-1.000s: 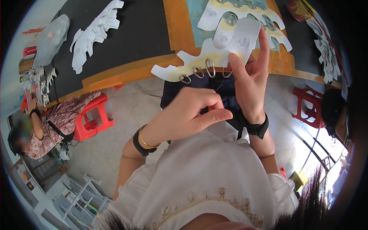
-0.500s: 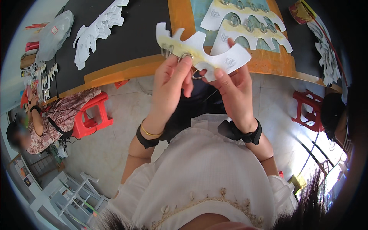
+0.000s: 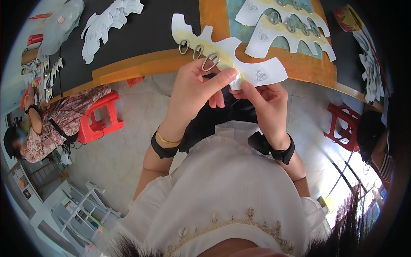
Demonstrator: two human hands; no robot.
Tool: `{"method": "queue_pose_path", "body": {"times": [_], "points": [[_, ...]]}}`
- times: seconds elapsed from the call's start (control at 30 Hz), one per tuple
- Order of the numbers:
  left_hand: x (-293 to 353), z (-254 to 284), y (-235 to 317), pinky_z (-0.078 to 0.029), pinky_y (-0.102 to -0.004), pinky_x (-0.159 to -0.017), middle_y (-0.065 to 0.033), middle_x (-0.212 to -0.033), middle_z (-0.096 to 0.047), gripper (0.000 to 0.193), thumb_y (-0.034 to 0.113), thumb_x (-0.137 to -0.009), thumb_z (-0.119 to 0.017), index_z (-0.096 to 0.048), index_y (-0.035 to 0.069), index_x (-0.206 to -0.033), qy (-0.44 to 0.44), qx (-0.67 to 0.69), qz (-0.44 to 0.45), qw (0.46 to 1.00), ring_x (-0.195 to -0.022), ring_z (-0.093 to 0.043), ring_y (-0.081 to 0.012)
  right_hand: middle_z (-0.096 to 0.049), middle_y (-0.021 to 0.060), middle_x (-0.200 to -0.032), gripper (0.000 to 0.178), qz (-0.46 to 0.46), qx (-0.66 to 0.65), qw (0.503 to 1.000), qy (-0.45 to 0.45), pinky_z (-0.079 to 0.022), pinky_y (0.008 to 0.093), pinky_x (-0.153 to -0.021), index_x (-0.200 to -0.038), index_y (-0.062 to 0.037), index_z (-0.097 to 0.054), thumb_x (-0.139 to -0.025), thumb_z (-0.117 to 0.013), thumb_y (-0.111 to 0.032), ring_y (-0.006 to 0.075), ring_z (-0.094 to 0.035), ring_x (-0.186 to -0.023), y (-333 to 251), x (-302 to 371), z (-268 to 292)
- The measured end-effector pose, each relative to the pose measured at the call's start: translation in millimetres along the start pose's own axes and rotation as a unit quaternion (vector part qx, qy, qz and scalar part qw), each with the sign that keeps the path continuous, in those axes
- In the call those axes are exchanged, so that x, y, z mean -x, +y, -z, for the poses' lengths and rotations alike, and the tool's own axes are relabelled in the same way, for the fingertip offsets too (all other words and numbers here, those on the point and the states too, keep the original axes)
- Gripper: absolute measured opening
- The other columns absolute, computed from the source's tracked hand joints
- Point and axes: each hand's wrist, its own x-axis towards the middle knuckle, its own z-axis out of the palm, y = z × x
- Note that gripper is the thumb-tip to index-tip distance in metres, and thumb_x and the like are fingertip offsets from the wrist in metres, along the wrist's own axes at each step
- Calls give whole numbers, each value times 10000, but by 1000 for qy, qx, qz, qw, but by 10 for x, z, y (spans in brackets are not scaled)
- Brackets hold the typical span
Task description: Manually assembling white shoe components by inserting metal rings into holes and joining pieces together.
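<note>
Both hands hold up a white scalloped strip (image 3: 262, 69) with yellowish glue-like smears, just off the table's near edge. Metal oval rings (image 3: 210, 62) hang in a row along its left part; three of them show. My left hand (image 3: 199, 83) is closed on the strip, its thumb pressing a small tab in the middle. Close by, my right hand (image 3: 267, 100) pinches the same tab's lower edge, with its other fingers behind the strip. Whether a ring sits under the thumbs is hidden. Two similar ringed strips (image 3: 267, 36) lie on the table beyond my right hand.
Stacked white strips lie on the black table (image 3: 141, 38) at far left (image 3: 96, 32) and far right (image 3: 371, 73). Orange-brown tape (image 3: 128, 68) edges the table. A person (image 3: 64, 124) sits at left by a red stool (image 3: 102, 122); another red stool (image 3: 344, 126) stands at right.
My left hand has moved from a ring to the middle tab, where its thumb now presses. My right thumb has come down beside it. The strip has turned slightly, showing its rings more plainly.
</note>
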Motion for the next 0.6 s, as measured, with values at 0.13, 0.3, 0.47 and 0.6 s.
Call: {"method": "queue_pose_path", "body": {"times": [0.13, 0.3, 0.47, 0.6], "points": [[-7, -10, 0, -371, -189, -381, -45, -703, -622, 227, 174, -840, -705, -610, -21, -906, -27, 36, 3, 999, -438, -528, -69, -656, 143, -926, 281, -22, -95, 995, -17, -568, 302, -687, -1097, 79, -564, -904, -628, -116, 188, -663, -785, -3, 19, 18], [-4, -82, -9, -368, -188, -389, -32, -701, -618, 194, 141, -838, -704, -615, -17, -906, -17, 40, -18, 999, -439, -500, -51, -613, 68, -748, 267, -130, -14, 991, -40, -519, 216, -485, -1025, 36, -567, -902, -644, -188, 102, -604, -577, -82, -28, -42], [-43, -39, -46, -328, -185, -390, -20, -687, -616, 206, 175, -856, -686, -620, -14, -906, -55, 62, -7, 997, -417, -448, -36, -616, 50, -757, 202, -100, 8, 994, -44, -520, 213, -516, -1012, 23, -572, -898, -643, -128, 86, -597, -599, -124, -20, -79], [-13, -50, 0, -321, -184, -389, -23, -675, -614, 213, 192, -874, -663, -621, -15, -897, -72, 63, 5, 995, -410, -441, -35, -625, 45, -785, 186, -32, 15, 996, -77, -501, 202, -555, -1019, 18, -575, -893, -645, -99, 84, -593, -631, -18, 17, -47]]}}
